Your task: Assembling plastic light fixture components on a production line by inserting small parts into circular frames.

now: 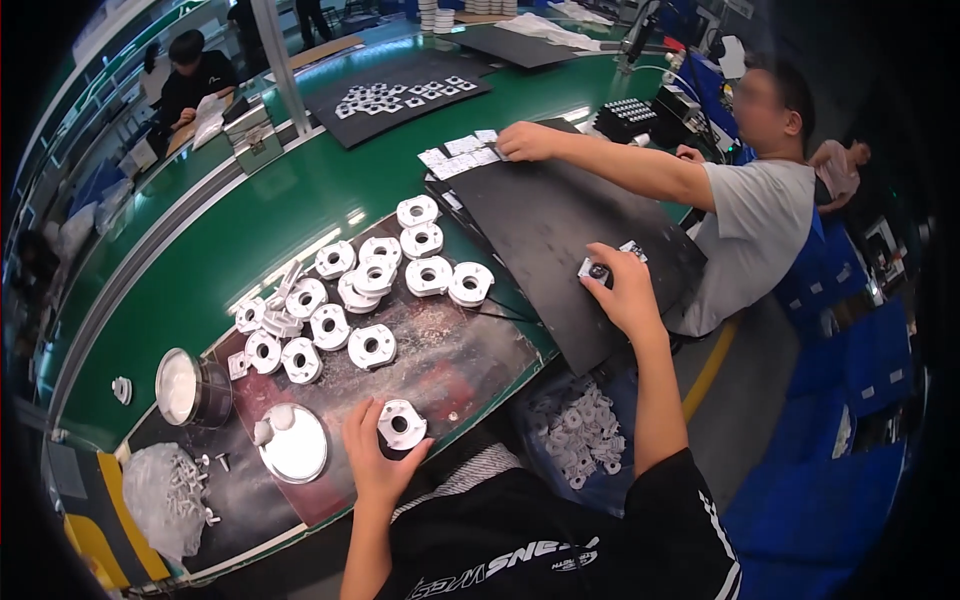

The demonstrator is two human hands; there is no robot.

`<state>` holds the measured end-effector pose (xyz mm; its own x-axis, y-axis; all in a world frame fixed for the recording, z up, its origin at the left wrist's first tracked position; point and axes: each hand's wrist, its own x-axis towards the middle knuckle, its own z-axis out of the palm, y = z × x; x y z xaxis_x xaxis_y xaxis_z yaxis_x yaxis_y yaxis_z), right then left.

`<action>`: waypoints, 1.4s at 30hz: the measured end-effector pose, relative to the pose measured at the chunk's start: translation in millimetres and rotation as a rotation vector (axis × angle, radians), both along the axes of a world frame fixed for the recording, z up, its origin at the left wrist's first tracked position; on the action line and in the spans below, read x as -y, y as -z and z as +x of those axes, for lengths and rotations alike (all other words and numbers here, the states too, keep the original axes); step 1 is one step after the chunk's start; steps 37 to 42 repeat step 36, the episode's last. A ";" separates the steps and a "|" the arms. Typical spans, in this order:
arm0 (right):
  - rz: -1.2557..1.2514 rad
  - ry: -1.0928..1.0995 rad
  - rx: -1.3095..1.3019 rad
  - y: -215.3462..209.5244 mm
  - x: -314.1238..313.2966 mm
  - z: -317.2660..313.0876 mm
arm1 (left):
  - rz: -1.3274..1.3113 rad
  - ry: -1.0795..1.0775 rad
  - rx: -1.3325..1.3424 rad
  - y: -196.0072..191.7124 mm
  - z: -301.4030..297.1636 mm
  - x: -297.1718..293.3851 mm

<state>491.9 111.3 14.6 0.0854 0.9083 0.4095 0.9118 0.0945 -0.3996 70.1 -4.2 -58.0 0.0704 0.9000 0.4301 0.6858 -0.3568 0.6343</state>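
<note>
My left hand (372, 455) grips a white round plastic part with a centre hole (401, 424) on the worn dark mat (450, 365) near the table's front edge. My right hand (628, 290) reaches out to the right and holds a small white square part (600, 268) over a black sheet (560, 240). Several more white round parts (375, 275) lie in loose rows on the mat beyond my left hand.
A metal tin (190, 390) and its round lid (295, 447) sit left of my hand, with a plastic bag of small parts (170, 492) beside them. A blue bin of white parts (585, 430) stands below the table. A co-worker (750, 190) at right reaches across the green belt (250, 220).
</note>
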 end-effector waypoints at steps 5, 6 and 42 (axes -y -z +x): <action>-0.004 0.025 -0.234 0.4 -7.2 -10.8 | 0.159 0.026 0.215 -10.0 5.0 18.3; -0.002 0.032 -0.205 0.2 -5.3 -8.4 | 0.170 0.059 0.231 -16.1 9.0 19.4; -0.076 -0.748 -0.751 31.2 99.7 -258.2 | -0.457 0.151 1.530 17.6 20.1 55.6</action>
